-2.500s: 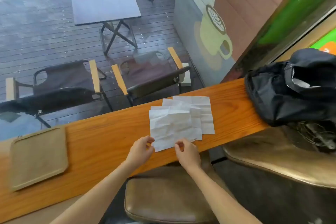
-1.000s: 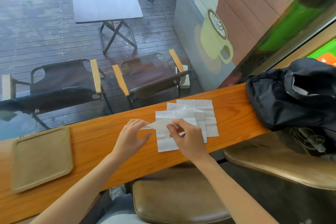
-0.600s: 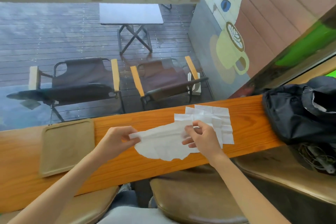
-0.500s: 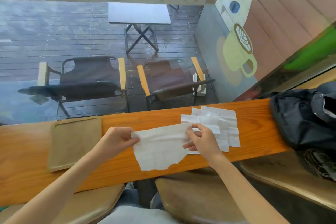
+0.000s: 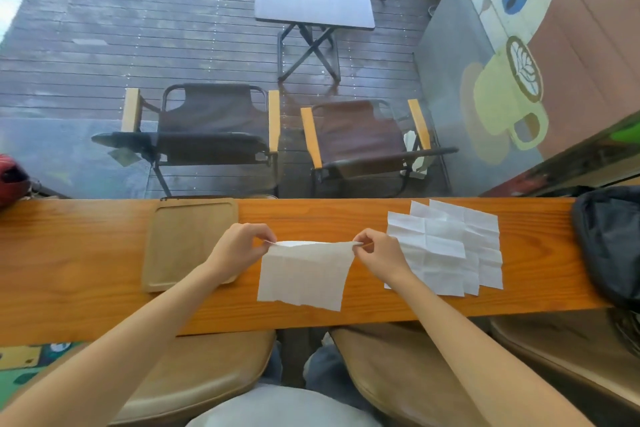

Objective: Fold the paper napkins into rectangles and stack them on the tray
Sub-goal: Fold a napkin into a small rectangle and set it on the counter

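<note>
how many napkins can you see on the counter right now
4, maybe more. One napkin hangs between the left hand and right hand, pinched at its top corners. About three lie overlapped in a pile to the right; others could be hidden underneath.

My 1 head camera looks forward and down from close above the wooden counter (image 5: 104, 270), taking in my forearms and the deck beyond.

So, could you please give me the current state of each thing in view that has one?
held napkin: lifted by its top corners, hanging over the counter.
left hand: pinching one top corner.
right hand: pinching the other corner.
napkin pile: unfolded, overlapping, flat.
tray: nothing stacked yet.
black bag: resting at the counter's right end.
</note>
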